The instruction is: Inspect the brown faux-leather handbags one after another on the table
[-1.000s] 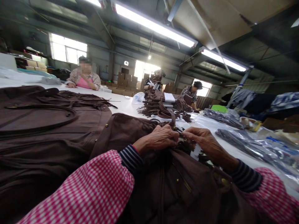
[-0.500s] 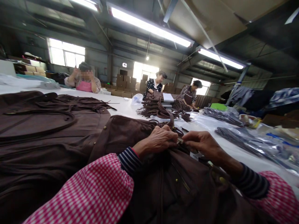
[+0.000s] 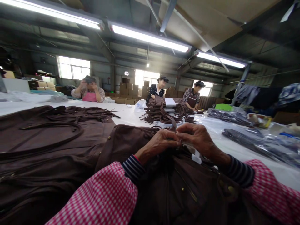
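A dark brown bag (image 3: 150, 187) with a slanted zip and small brass-coloured studs lies in front of me. Over its top edge my left hand (image 3: 159, 142) is closed in a pinch, its fingertips almost meeting those of my right hand (image 3: 199, 140). The right thumb and fingers are pinched too. What sits between the fingertips is too small and covered to make out; a bit of metal shows just below. A brown strap (image 3: 173, 123) rises behind the hands. Below my right hand a small white piece (image 3: 196, 158) sticks out from the bag.
More brown bags (image 3: 89, 134) with looped handles lie on my left. Across the white table (image 3: 131, 117) stands a stack of brown bags (image 3: 161, 109). Plastic-wrapped dark items (image 3: 253, 140) lie on the right. Several people work at the far side, one in a pink apron (image 3: 89, 97).
My right hand has moved left and slightly up, closer to my left fingertips. The white piece under it shows more now. The whole view has shifted a little.
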